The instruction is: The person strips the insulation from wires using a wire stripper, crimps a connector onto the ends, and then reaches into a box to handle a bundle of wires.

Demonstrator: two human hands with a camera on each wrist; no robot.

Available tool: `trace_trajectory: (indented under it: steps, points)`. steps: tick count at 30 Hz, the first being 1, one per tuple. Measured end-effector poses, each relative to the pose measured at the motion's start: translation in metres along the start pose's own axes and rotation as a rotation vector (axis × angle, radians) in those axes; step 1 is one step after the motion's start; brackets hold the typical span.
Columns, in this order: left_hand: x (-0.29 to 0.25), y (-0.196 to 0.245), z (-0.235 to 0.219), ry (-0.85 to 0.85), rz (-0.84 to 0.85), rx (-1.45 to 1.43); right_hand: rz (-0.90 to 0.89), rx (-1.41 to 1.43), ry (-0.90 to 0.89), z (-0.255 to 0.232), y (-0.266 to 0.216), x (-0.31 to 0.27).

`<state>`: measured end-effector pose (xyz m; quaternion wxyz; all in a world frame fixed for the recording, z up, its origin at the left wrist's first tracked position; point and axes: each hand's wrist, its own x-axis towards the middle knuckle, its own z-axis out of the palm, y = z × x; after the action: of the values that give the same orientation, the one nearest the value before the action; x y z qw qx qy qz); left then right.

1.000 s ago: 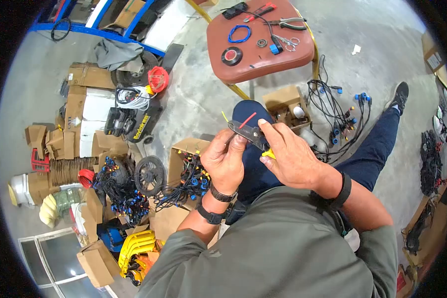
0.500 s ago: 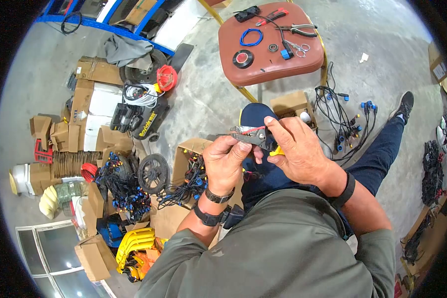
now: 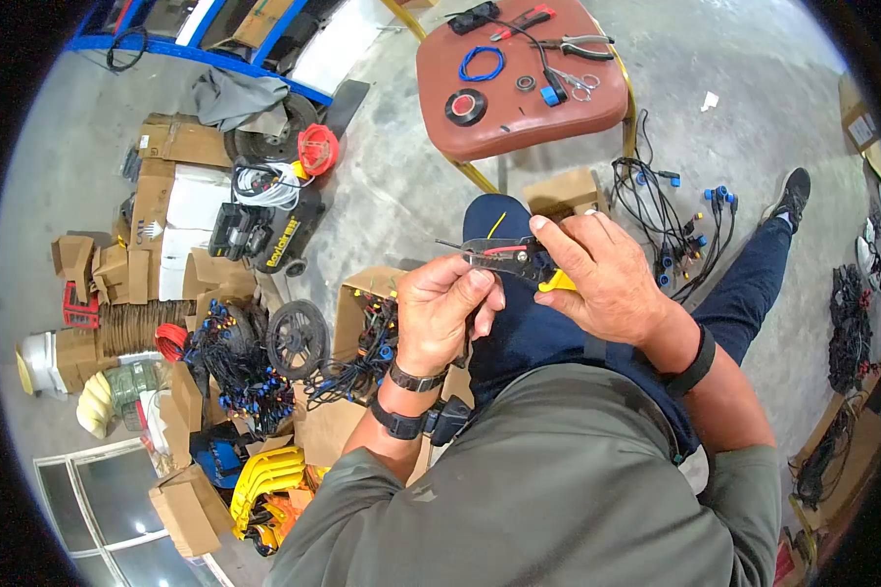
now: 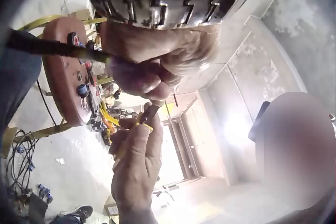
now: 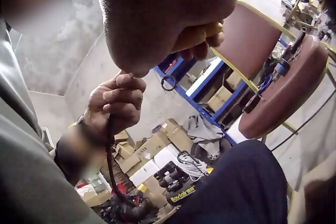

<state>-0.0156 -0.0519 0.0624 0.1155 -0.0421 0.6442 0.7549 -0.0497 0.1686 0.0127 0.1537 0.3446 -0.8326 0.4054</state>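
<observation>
A wire stripper [image 3: 519,258] with yellow handles [image 3: 559,282] lies across the space above the thigh. My right hand [image 3: 612,284] grips its handles, the thumb underneath. At its dark jaws, my left hand [image 3: 445,315] has thumb and fingertips pinched. A red wire [image 3: 504,248] lies along the jaws, and a yellow wire [image 3: 497,225] sticks up beyond them. In the right wrist view, a black cable [image 5: 111,155] hangs from the curled fingers of my left hand [image 5: 118,100]. The left wrist view shows that cable [image 4: 58,46] too; the exact pinch point is hidden.
Ahead, a brown stool [image 3: 519,108] carries pliers [image 3: 582,47], scissors [image 3: 579,86], black tape [image 3: 466,107] and a blue wire coil [image 3: 482,64]. Cables [image 3: 656,210] lie on the floor at the right. Boxes [image 3: 196,191], a wheel [image 3: 298,339] and bundled cables stand at the left.
The red wire, which earlier pointed up and away from the tool, lies along its jaws. The stripper has turned flatter, and the yellow wire shows beyond it. Both hands keep their hold.
</observation>
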Motion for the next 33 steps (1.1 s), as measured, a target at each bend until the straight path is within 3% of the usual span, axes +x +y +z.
trace_trajectory:
  steps: [4,16,33]
  points:
    - [0.002,0.010,0.000,0.023,-0.088,0.133,0.022,-0.039,-0.055,-0.008,0.004,-0.003]
    - [0.002,0.001,-0.002,-0.032,-0.076,0.184,0.000,-0.051,-0.106,-0.016,0.009,-0.009]
    - [0.008,0.012,-0.012,-0.243,-0.356,0.357,-0.090,-0.064,-0.226,-0.026,0.017,-0.021]
